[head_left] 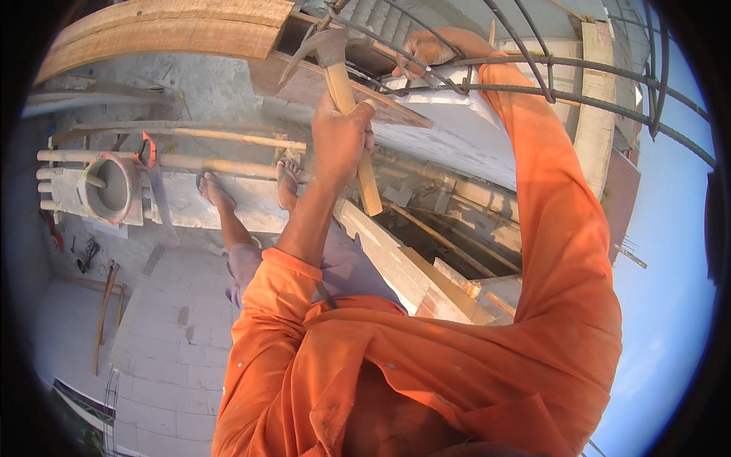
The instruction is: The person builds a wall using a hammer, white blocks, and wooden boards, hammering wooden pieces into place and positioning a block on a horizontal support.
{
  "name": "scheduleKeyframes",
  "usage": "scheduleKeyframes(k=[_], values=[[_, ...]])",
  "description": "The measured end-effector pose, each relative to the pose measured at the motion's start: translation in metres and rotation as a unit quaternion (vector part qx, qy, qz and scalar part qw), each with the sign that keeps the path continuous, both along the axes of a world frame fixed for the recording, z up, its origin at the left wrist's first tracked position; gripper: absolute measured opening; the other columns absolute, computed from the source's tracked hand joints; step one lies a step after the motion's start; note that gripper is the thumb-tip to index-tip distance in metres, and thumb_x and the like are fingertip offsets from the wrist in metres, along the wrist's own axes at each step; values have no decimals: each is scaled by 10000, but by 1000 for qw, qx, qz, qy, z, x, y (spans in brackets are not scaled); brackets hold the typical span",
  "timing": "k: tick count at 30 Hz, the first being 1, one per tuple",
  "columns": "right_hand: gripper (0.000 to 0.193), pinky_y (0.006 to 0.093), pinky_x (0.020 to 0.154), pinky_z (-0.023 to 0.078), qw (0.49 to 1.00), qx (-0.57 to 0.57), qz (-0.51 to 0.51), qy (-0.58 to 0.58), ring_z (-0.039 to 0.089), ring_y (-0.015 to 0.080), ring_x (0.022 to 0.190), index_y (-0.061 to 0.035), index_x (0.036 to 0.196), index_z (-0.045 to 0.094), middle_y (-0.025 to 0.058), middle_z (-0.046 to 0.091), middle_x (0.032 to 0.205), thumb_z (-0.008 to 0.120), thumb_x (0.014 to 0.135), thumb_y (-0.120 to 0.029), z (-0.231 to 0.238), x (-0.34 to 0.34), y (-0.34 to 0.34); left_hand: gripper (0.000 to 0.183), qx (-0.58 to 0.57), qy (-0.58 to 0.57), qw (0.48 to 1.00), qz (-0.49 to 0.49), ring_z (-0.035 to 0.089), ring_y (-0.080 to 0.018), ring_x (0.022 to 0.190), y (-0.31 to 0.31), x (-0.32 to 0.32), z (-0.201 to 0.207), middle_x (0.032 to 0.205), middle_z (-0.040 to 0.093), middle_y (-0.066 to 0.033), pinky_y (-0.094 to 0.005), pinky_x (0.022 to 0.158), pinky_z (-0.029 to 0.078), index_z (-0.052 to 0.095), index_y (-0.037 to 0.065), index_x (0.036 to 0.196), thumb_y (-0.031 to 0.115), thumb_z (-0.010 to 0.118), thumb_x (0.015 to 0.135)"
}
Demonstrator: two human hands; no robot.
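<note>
My left hand (pixel 343 137) is wrapped round the wooden handle of a claw hammer (pixel 340 85). Its metal head is raised beside the steel bars, and the handle's lower end sticks out below my fist. Beyond the bars, my right hand (pixel 425 55) rests at the top of the wall with fingers curled downward. Whatever those fingers may pinch is too small or hidden to make out. A brown board (pixel 335 87) lies against the wall's side, just under the hammer head. Rebar (pixel 586 65) with bent stirrups crosses in front of my right wrist.
A curved wooden plank (pixel 167 30) spans the upper left. My sandalled feet stand on a narrow scaffold plank (pixel 251 206) beside bamboo poles (pixel 221 162). On the scaffold's left are a round bucket (pixel 110 189) and an orange-handled handsaw (pixel 156 179). Timber pieces (pixel 426 274) lie below the wall.
</note>
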State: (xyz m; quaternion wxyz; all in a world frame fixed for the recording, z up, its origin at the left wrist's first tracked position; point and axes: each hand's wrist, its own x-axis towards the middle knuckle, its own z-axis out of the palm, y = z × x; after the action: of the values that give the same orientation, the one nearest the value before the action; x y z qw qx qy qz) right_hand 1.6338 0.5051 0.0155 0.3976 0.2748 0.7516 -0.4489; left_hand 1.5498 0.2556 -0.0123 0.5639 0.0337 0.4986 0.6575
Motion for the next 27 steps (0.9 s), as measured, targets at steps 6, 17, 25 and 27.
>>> scheduleKeyframes(k=[6,17,25,27], values=[[239,286,674,406,1000,-6,-7,-5,534,146,802,-40,829,606,46,594,850,614,608,-133,-1,2,0,137,8,-16,999,-38,479,-136,432,7,1,-5,632,504,-57,-267,385,397,467,22,879,33,585,810],[248,288,646,400,1000,6,-29,-1,508,125,763,-40,847,592,24,571,827,614,615,-124,-14,2,5,237,42,-69,997,11,569,-143,581,53,16,-17,749,566,-85,-270,496,466,459,7,972,2,613,792],[252,256,707,367,969,84,-183,145,512,119,792,-78,881,599,11,541,749,614,713,-265,-13,11,7,274,93,-110,988,61,608,-164,627,88,29,-21,823,590,-100,-283,510,492,451,14,997,-54,587,769],[188,229,663,363,951,109,-209,201,518,103,752,-68,883,577,6,534,766,584,748,-198,-18,18,13,272,84,-98,990,52,610,-166,627,93,33,-19,815,593,-104,-284,509,494,453,12,991,-67,581,764]])
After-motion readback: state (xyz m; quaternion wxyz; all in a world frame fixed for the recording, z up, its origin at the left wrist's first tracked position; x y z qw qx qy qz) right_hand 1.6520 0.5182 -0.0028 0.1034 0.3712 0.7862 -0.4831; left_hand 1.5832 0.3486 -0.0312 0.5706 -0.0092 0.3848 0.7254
